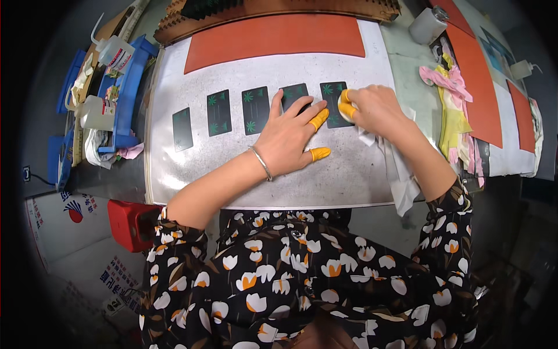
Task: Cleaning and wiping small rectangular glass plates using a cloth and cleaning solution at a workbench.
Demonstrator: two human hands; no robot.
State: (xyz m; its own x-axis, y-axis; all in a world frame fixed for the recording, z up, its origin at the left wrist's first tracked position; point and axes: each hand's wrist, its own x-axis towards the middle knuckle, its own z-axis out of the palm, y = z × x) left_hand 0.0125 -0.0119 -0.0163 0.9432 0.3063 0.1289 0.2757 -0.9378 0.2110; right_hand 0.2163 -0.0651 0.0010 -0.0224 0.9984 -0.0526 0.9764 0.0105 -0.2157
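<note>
Several dark rectangular panels lie in a row on the white work surface [203,174]; most carry green leaf patterns. The leftmost is a plain-looking panel [182,129], and then come two patterned panels, one [219,113] and another [253,109]. My left hand [288,136] lies spread over the fourth panel [294,93], partly hiding it, with yellow finger covers on thumb and index finger. At the rightmost panel [333,96], my right hand [375,110] has its yellow-covered fingers curled around a white cloth [398,171], pressed to that panel's right side. The cloth trails over the front edge.
An orange-red sheet [273,41] lies beyond the panels, before a brown toothed rack [273,13]. Left stands a blue holder [129,107] with squeeze bottles [113,51]. To the right are pink and yellow cloths [453,110] and a white bottle [428,26]. A red stool [125,225] stands below.
</note>
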